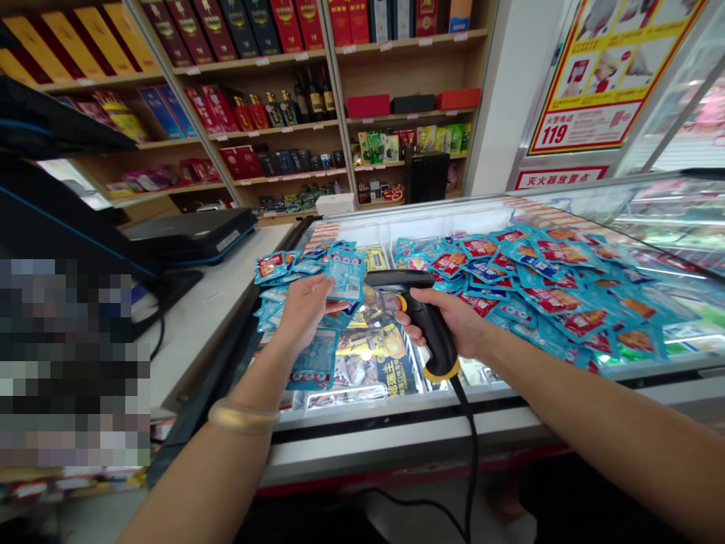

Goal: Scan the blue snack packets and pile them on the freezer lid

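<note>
My left hand [306, 310] is closed on a small light-blue snack packet [345, 278], held up with its back side turned to the scanner. My right hand [453, 321] grips a black barcode scanner [416, 306] with a yellow trim, its head pointing left at the packet from a few centimetres away. The scanner's black cable [470, 453] hangs down toward the floor. Both hands hover above the glass lid of a chest freezer [362, 423]. A gold bangle [242, 417] sits on my left wrist.
Many blue-and-red snack packets [544, 287] lie heaped on the freezer lid at right, a smaller pile [283, 272] at left. A white counter [209, 302] with a black till device [192, 234] stands left. Shelves of boxes and bottles [294, 98] fill the back wall.
</note>
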The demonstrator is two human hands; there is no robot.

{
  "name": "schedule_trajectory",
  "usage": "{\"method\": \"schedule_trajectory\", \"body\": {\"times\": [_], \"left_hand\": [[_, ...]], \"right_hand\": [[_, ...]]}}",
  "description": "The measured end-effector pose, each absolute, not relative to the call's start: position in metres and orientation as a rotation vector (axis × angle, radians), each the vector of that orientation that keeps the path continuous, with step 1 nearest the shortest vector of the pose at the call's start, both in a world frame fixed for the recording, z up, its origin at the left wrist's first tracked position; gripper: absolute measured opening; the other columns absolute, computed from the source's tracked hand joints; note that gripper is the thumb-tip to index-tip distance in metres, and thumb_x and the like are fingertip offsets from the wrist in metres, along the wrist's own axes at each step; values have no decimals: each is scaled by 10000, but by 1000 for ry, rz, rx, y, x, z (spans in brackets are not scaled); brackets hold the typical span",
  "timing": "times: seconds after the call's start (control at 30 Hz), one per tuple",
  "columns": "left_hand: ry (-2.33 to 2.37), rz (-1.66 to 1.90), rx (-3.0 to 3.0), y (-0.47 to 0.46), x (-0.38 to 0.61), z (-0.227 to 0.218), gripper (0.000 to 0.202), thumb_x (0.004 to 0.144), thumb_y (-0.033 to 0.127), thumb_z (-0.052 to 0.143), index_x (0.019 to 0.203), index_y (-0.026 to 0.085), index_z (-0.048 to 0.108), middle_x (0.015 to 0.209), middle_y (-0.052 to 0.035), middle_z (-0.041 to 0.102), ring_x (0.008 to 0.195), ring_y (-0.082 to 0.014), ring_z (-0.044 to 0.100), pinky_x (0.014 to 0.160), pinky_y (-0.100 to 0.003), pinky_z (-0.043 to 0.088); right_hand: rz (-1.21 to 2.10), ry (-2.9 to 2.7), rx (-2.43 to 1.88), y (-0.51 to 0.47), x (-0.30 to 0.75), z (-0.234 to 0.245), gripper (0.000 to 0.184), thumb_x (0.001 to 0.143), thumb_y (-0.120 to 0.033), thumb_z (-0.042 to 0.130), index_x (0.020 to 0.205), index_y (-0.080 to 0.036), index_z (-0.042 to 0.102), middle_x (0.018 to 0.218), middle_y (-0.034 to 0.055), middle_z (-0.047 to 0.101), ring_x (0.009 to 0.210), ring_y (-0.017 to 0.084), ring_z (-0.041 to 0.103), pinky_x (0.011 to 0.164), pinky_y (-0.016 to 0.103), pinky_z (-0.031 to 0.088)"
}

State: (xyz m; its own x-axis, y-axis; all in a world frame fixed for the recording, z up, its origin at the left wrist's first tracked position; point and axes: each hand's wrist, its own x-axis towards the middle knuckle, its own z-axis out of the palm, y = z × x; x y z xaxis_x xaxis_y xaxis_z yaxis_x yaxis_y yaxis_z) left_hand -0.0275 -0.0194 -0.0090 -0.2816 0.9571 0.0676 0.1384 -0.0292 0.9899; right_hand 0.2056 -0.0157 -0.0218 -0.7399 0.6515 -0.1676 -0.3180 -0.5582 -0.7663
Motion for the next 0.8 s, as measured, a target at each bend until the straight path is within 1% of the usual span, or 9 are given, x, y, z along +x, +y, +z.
{"method": "schedule_trajectory", "body": {"times": [0.17,0.27,0.37,0.5,0.57,0.6,0.67,0.73,0.8], "left_hand": [[1541,1380,1220,-20,-27,-8,262,670,443,611,659,186,563,617,0,625,725,-210,686,761,-455,637],[1530,1416,1219,-20,-26,-7,259,654,429,628,628,189,535,589,18,590,673,-180,657,745,-438,640],[1496,1418,1216,-21,-26,-7,249,648,408,639,613,194,515,568,36,544,605,-150,610,727,-429,640],[1514,1462,1283,-22,-26,-8,259,678,417,628,623,195,507,556,55,482,565,-121,539,723,-402,635],[1567,1469,1386,-20,-24,-6,252,720,420,600,636,195,525,538,60,447,572,-127,535,747,-383,627],[1602,1456,1458,-19,-21,-5,245,745,420,578,659,192,555,539,56,455,592,-140,559,761,-371,619],[1688,1395,1648,-15,-11,0,269,799,415,520,769,183,652,587,32,549,688,-188,645,779,-348,600],[1782,1299,1882,-9,7,6,357,847,398,466,958,174,721,722,-7,681,811,-233,702,798,-343,578],[1829,1193,2111,-1,35,13,418,886,363,429,1115,173,722,855,-44,753,857,-243,720,824,-344,561]], "right_hand": [[2263,-1058,-596,-18,205,-21,273,746,-394,729,777,-159,594,693,3,579,524,86,472,489,210,443],[2253,-1063,-613,-17,205,-23,302,727,-412,748,768,-155,594,688,-3,573,522,82,473,486,204,439],[2255,-1043,-614,-15,204,-24,291,748,-407,730,797,-154,596,697,2,574,528,85,485,487,204,438],[2244,-968,-594,-15,203,-18,234,797,-367,680,814,-156,580,678,2,563,519,87,484,487,203,430],[2199,-916,-563,-16,207,-10,215,809,-356,661,823,-158,578,674,-1,557,518,88,482,486,200,424],[2174,-892,-539,-17,211,-6,210,810,-354,657,828,-160,579,677,-2,556,520,87,481,486,199,423],[2119,-853,-486,-21,225,2,206,806,-353,655,830,-162,581,685,-2,553,524,87,475,487,200,423],[2057,-830,-452,-26,244,7,204,800,-352,653,824,-161,585,695,4,555,529,88,467,486,201,423],[1980,-817,-448,-31,268,10,202,797,-354,650,831,-163,591,700,8,552,536,93,460,484,206,421]]}}
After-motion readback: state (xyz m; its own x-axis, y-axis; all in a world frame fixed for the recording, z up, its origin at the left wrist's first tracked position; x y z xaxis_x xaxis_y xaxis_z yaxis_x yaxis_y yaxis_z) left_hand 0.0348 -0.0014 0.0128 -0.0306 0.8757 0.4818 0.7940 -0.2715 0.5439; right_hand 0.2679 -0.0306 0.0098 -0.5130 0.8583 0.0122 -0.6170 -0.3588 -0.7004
